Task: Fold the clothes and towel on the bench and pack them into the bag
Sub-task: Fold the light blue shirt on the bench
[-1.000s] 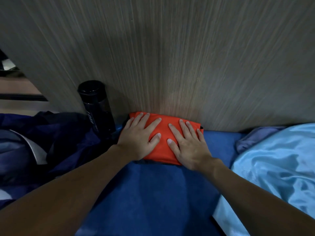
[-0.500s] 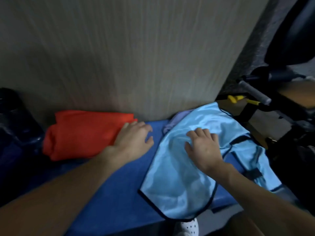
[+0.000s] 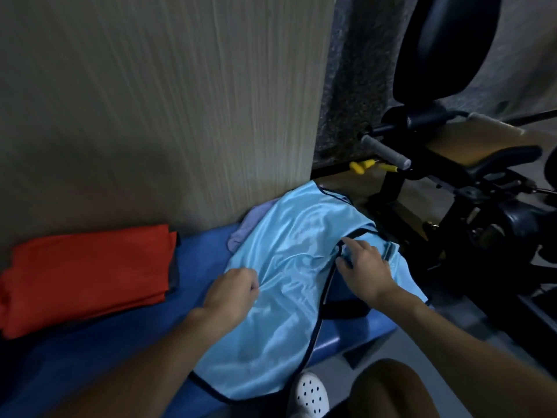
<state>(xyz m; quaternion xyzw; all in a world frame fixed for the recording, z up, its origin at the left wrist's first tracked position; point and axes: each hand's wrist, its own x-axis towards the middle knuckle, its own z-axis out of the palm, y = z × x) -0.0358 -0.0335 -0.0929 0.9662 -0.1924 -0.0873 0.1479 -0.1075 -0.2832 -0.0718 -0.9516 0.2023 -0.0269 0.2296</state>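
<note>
The right hand's (image 3: pixel 364 267) thumb and fingers pinch the dark-trimmed edge of a light blue shirt (image 3: pixel 283 312) at centre right. The left hand's (image 3: pixel 232 292) curled fingers bunch its left side. The shirt lies spread on the blue bench (image 3: pixel 105 357), partly over a purple cloth (image 3: pixel 248 229). A folded orange garment (image 3: pixel 87 273) sits at left against the wood panel (image 3: pixel 150 101).

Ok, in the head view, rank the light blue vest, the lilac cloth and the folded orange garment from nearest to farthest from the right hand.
1. The light blue vest: the right hand pinches its dark trim.
2. The lilac cloth: showing at the vest's left edge, by the wall.
3. The folded orange garment: far left on the bench.
</note>
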